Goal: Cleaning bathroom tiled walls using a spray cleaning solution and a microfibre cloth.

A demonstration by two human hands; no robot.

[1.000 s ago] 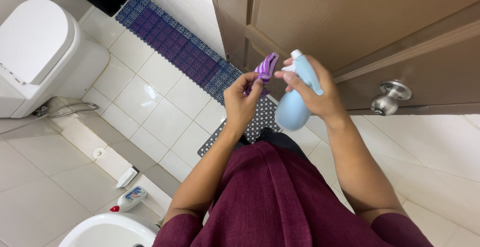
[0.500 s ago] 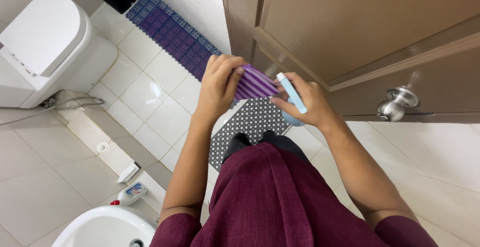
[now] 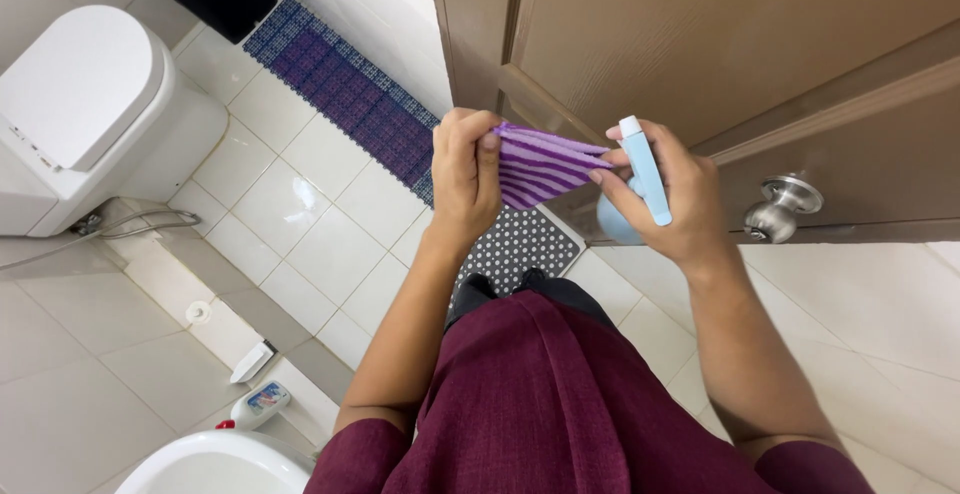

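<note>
From above I see my left hand [image 3: 465, 179] pinching a soft purple-striped cloth [image 3: 540, 164], fingers curled tight on its folded edge. My right hand [image 3: 665, 199] wraps around a smooth pale blue plastic spray bottle [image 3: 643, 179], fingertips also touching the cloth's other end. Both are held before a brown wooden door [image 3: 720, 44] with a round metal knob [image 3: 783, 206], above glossy white floor tiles [image 3: 300, 224].

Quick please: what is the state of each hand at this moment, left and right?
Left hand: closed, pinching the purple striped cloth.
Right hand: closed around the light blue spray bottle, fingertips also touching the cloth.
</note>
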